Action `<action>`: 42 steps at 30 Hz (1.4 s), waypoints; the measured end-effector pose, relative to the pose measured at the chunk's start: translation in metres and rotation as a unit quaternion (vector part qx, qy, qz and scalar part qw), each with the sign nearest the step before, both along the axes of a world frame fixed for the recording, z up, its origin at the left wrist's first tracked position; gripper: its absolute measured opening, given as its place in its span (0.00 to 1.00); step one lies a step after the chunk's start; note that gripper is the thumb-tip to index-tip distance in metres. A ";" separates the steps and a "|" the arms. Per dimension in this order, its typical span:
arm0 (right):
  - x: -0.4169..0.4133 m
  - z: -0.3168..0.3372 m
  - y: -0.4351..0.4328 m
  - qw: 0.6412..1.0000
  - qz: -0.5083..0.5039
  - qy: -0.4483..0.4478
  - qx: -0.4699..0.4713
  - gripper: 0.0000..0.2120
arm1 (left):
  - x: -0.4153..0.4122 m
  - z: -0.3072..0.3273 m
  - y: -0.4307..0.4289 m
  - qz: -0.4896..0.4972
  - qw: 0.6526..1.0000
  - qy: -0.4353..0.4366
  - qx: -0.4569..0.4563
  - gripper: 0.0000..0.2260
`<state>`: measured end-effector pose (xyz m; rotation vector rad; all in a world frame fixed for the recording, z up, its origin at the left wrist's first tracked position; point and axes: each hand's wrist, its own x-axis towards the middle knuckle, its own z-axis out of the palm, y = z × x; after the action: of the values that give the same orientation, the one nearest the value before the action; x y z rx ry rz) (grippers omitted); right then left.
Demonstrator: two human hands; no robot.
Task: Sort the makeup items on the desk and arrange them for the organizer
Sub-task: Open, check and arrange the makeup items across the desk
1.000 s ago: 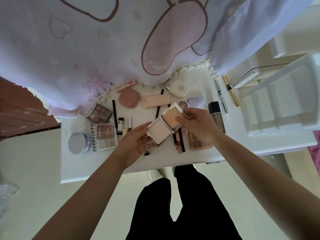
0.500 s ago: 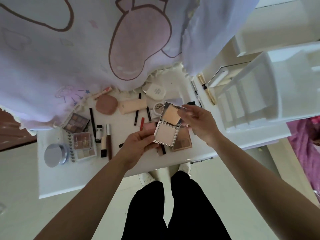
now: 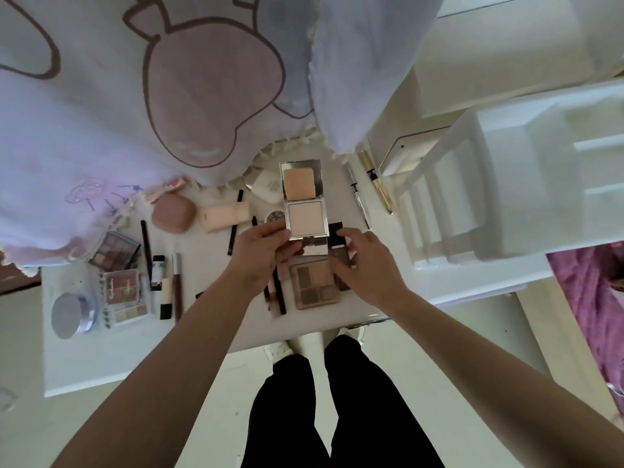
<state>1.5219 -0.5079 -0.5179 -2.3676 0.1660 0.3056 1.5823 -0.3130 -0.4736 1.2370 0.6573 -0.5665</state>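
Makeup lies scattered on the counter (image 3: 101, 359), the organizer (image 3: 506, 197) at its right end. The open compact (image 3: 305, 201) is held above the middle, probably for inspection: left hand (image 3: 260, 255) fingers grip its near edge, while right hand (image 3: 364, 265) fingers curl over a palette (image 3: 315, 285), grasp unclear.

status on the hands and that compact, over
Left hand holds open powder compact. Right hand over black case, grip unclear. Pencils, eyeshadow palette crowd desk beneath.

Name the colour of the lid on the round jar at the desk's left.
Silver; the lid shows best in the head view.
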 end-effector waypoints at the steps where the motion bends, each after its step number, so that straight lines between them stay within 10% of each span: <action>1: -0.002 -0.001 0.002 1.000 0.008 -0.005 0.003 0.25 | 0.000 0.000 -0.002 0.003 1.000 0.002 0.001 0.09; 14: -0.005 -0.004 0.010 0.991 0.019 0.013 0.130 0.17 | 0.005 -0.003 -0.003 0.004 1.000 0.006 0.021 0.09; 30: 0.031 -0.015 -0.030 0.985 -0.153 -0.040 -0.073 0.17 | 0.033 -0.014 -0.072 -0.076 0.986 0.061 0.135 0.06; 42: 0.028 -0.008 -0.032 0.985 -0.147 -0.041 -0.080 0.14 | 0.024 -0.014 -0.067 -0.277 0.873 -0.096 0.390 0.10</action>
<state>1.5501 -0.5397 -0.5254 -2.4659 0.5122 0.0545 1.6060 -0.3799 -0.4879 2.2562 0.3469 -0.6544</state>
